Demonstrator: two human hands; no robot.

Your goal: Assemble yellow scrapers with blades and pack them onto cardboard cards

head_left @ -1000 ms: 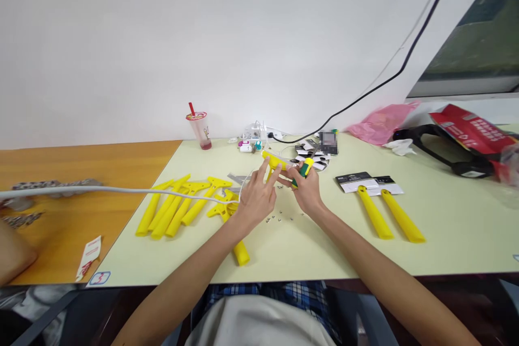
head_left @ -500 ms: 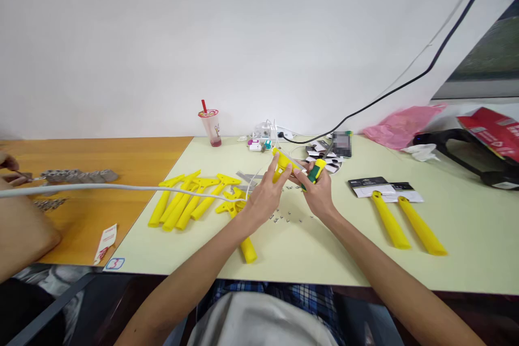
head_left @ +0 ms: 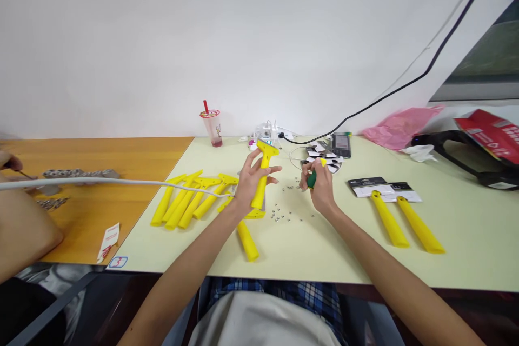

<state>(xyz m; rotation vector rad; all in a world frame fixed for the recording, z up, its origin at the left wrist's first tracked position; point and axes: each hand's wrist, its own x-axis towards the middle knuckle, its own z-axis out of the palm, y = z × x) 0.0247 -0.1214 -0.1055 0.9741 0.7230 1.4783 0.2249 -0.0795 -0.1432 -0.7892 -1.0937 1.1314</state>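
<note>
My left hand (head_left: 248, 184) is closed round a yellow scraper (head_left: 263, 173), held tilted with its wide head up and some fingers spread past the handle. In my right hand (head_left: 323, 189) is a screwdriver with a green and yellow handle (head_left: 311, 179); its shaft cannot be made out. The two hands are apart. Small metal screws (head_left: 277, 215) lie scattered on the table between and below them. Left of my left hand rests a row of yellow scrapers (head_left: 190, 203). Another yellow handle (head_left: 248, 240) lies under my left wrist, partly hidden.
Two yellow handles with black-and-white cards (head_left: 391, 221) lie at the right. A cup with a red straw (head_left: 213, 128) stands near the wall. A white cable (head_left: 101, 180) crosses the left side. At far left, another person's hand (head_left: 10, 162) works beside grey metal parts (head_left: 81, 174).
My hands have moved apart. The scraper has come away from the screwdriver, swung upright and shifted left in my left hand. My right hand has moved slightly right with the screwdriver.
</note>
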